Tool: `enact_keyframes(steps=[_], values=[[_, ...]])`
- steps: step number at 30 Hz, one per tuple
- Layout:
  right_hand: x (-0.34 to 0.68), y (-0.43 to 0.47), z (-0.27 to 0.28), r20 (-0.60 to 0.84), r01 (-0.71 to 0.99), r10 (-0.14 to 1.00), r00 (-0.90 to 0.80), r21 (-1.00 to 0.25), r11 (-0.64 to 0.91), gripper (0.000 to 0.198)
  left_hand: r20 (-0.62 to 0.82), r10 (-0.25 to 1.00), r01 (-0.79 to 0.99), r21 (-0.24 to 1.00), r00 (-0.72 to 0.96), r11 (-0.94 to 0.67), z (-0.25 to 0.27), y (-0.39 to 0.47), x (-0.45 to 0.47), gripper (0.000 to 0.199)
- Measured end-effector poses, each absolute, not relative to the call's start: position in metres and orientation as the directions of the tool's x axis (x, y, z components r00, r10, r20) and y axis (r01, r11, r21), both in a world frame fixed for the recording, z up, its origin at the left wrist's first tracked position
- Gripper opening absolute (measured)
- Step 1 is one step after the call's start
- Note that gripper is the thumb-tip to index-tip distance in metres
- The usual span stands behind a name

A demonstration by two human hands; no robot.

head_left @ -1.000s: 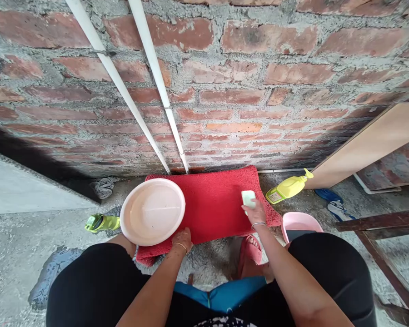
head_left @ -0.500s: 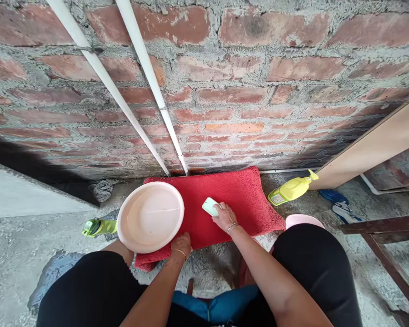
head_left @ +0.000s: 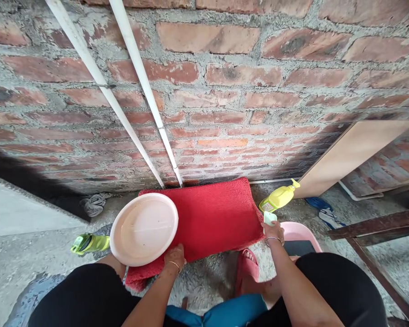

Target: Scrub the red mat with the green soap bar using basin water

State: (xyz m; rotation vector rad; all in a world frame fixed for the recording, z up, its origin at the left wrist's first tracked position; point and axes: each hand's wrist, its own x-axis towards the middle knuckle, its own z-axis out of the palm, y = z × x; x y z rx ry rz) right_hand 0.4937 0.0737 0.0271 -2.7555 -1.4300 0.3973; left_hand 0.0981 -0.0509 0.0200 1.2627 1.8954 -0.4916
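A red textured cloth (head_left: 218, 218), resembling a towel or mat, lies over a low support against the brick wall. My left hand (head_left: 175, 257) is closed on its front edge, just beside a round pale pink basin (head_left: 145, 227) that sits on the cloth's left end. My right hand (head_left: 274, 230) is at the cloth's right end, its fingers wrapped round a pale green oblong block (head_left: 270, 218). The block's underside is hidden, so its kind does not show. Just behind it stands a yellow pump bottle (head_left: 277, 198).
A pink tub (head_left: 301, 231) with something dark in it stands beside my right knee. On the left are a green bottle (head_left: 90, 243) lying on the floor and a grey rag (head_left: 94, 204). A wooden frame (head_left: 375, 227) and a leaning board (head_left: 347, 159) are at the right.
My right hand has carried the green block from the middle of the red cloth to its right edge. My left hand stays at the front edge. The camera view has shifted, showing more of the pink tub.
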Motion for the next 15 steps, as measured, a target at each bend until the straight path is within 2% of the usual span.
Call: enact_keyframes(steps=[3,7,11,15], values=[[0.478,0.077,0.023,-0.162,0.794,0.834,0.528,-0.253,-0.552,0.043,-0.735,0.653,0.932,0.082,-0.183,0.354,0.016,-0.052,0.098,0.040],[0.402,0.085,0.014,-0.070,0.860,0.977,0.199,-0.466,-0.209,0.048,-0.707,0.690,0.955,0.071,-0.155,0.288,0.008,-0.054,0.096,0.034],[0.315,0.083,0.012,-0.089,0.881,0.973,-0.212,-0.449,0.151,0.046,-0.720,0.676,0.955,0.062,-0.158,0.289,0.000,-0.055,0.095,0.035],[0.273,0.085,0.017,-0.169,0.863,0.888,-0.427,-0.370,0.344,0.048,-0.707,0.691,0.958,0.064,-0.154,0.279,-0.004,-0.057,0.094,0.031]])
